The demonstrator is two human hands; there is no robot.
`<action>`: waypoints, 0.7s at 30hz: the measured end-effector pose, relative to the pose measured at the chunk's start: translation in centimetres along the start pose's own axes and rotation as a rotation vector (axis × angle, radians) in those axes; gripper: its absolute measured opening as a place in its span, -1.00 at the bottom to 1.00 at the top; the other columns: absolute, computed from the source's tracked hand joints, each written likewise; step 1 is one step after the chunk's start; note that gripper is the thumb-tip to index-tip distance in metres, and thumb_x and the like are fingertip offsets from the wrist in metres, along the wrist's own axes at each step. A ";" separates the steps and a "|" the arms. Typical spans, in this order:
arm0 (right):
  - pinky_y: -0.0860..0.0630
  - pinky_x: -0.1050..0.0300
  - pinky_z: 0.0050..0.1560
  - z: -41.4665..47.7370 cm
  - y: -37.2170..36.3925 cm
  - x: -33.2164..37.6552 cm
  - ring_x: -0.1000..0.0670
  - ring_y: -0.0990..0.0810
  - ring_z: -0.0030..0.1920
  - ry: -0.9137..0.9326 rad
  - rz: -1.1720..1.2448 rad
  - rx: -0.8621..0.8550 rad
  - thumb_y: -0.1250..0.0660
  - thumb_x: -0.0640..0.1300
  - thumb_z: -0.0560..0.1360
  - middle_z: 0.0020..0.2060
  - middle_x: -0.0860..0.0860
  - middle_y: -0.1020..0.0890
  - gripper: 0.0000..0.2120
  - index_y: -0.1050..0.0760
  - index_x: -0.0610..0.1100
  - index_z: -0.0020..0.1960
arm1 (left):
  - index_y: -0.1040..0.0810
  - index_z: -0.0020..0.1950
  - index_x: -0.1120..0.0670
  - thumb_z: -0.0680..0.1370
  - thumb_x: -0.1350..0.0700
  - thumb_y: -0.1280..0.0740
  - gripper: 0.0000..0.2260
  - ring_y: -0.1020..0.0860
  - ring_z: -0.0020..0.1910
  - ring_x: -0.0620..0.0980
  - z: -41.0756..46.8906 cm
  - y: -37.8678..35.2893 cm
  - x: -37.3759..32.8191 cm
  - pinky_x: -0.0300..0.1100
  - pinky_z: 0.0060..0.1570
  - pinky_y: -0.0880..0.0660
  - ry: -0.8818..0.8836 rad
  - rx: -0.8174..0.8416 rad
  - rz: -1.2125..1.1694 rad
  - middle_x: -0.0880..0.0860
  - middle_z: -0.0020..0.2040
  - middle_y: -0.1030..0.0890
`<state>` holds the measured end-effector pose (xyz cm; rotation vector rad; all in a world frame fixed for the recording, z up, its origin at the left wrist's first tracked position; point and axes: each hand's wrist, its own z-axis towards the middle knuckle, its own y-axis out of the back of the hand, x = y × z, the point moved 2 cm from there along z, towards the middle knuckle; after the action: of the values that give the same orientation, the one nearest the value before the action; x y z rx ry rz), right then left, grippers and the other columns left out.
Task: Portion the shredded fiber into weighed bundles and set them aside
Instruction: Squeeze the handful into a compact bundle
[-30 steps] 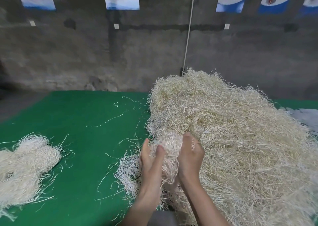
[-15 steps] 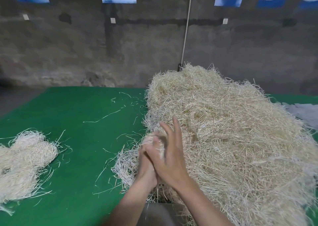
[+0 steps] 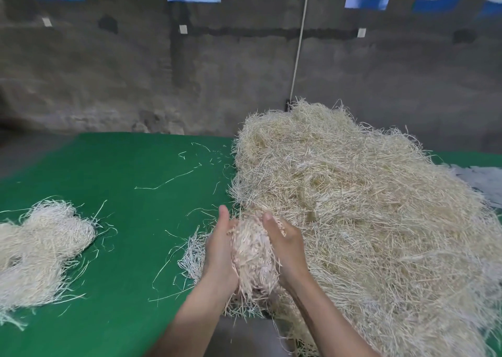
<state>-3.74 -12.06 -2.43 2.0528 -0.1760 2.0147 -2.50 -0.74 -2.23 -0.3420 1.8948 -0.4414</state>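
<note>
A big heap of pale shredded fiber (image 3: 353, 207) covers the right half of the green table (image 3: 122, 180). At the heap's near left edge a compact wad of fiber (image 3: 251, 248) sits between my two hands. My left hand (image 3: 220, 250) cups its left side, thumb up. My right hand (image 3: 286, 248) cups its right side, fingers curved over the top. Loose strands hang below the wad. Rounded fiber bundles (image 3: 38, 250) lie apart at the table's left edge.
Stray strands (image 3: 168, 180) are scattered over the green surface between the bundles and the heap. A rough grey wall (image 3: 163, 79) with posters and a white cord (image 3: 300, 41) stands behind the table. Something pale (image 3: 480, 177) lies at the far right.
My hands, pressed one over the other half a second ago, have parted. The wad now shows between the two palms, rounder and more packed than a second ago.
</note>
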 end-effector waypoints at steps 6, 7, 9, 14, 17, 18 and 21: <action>-0.15 -0.04 0.44 0.3 0.0 -1.0 -0.03 -0.21 0.46 0.014 0.026 -0.159 -0.08 0.26 0.54 0.49 -0.02 -0.21 -0.39 -0.22 -0.07 0.47 | -0.23 0.48 -0.14 0.41 -0.35 -0.27 -0.31 -0.19 0.48 0.12 -0.9 -0.3 3.0 0.25 0.36 -0.20 0.120 0.097 -0.078 0.02 0.50 -0.21; -0.22 -0.06 0.42 0.1 0.3 -1.2 -0.03 -0.29 0.41 0.062 -0.031 -0.173 -0.10 0.25 0.54 0.43 -0.02 -0.31 -0.48 -0.36 -0.05 0.36 | -0.32 0.44 -0.08 0.42 -0.28 -0.32 -0.37 -0.35 0.40 0.17 -0.6 -0.5 3.0 0.24 0.28 -0.34 0.140 0.094 -0.087 0.13 0.44 -0.35; -0.47 0.20 0.15 -1.4 0.2 -1.1 0.09 -0.54 0.06 0.251 -0.027 -0.259 -0.13 0.23 0.54 0.06 0.07 -0.60 -0.65 -0.52 0.00 0.01 | -0.50 0.27 0.08 0.45 -0.13 -0.35 -0.53 -0.62 0.06 0.19 0.6 -0.7 2.0 0.09 -0.01 -0.57 0.131 0.020 -0.117 0.20 0.12 -0.63; -0.27 0.16 -0.50 -2.7 -2.3 -0.5 0.13 -0.32 -0.52 0.425 -0.272 -0.201 -0.08 0.16 0.56 -0.52 0.07 -0.40 -0.72 -0.40 0.06 -0.22 | -0.53 0.02 0.17 0.47 -0.16 -0.26 -0.60 -0.57 -0.28 -0.01 0.9 -0.9 1.1 -0.18 -0.24 -0.56 -0.165 -0.177 0.089 0.10 -0.19 -0.57; -0.30 0.13 -0.47 0.5 0.3 -0.5 0.13 -0.29 -0.52 0.351 -0.321 -0.316 -0.15 -0.12 0.61 -0.46 0.11 -0.40 -0.75 -0.54 -0.17 -0.13 | -0.42 0.35 0.08 0.46 -0.34 -0.18 -0.36 -0.51 0.20 0.08 0.0 -1.3 3.1 -0.01 0.15 -0.45 -0.022 -0.180 0.221 0.02 0.17 -0.52; -0.27 0.22 -0.52 0.4 0.2 -0.9 0.13 -0.32 -0.54 0.346 -0.316 -0.323 -0.16 -0.16 0.60 -0.46 0.13 -0.41 -0.79 -0.54 -0.13 -0.10 | -0.50 0.25 0.09 0.47 -0.33 -0.17 -0.41 -0.57 0.07 0.06 0.1 -1.4 2.6 -0.08 0.02 -0.51 -0.029 -0.172 0.238 0.06 0.05 -0.58; -0.18 0.21 -0.59 -2.3 -3.3 -1.4 0.11 -0.33 -0.57 0.461 -0.343 -0.203 -0.10 0.00 0.56 -0.55 0.14 -0.35 -0.77 -0.42 0.05 -0.24 | -0.45 -0.35 0.17 0.63 0.08 -0.20 -0.64 -0.40 -0.64 -0.14 2.5 -0.6 0.6 -0.39 -0.63 -0.29 -0.120 -0.226 0.205 0.03 -0.51 -0.40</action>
<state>-5.10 -8.46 -4.17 1.3473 0.0568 2.0808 -0.32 -1.89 -3.30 -0.3119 1.8431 -0.0675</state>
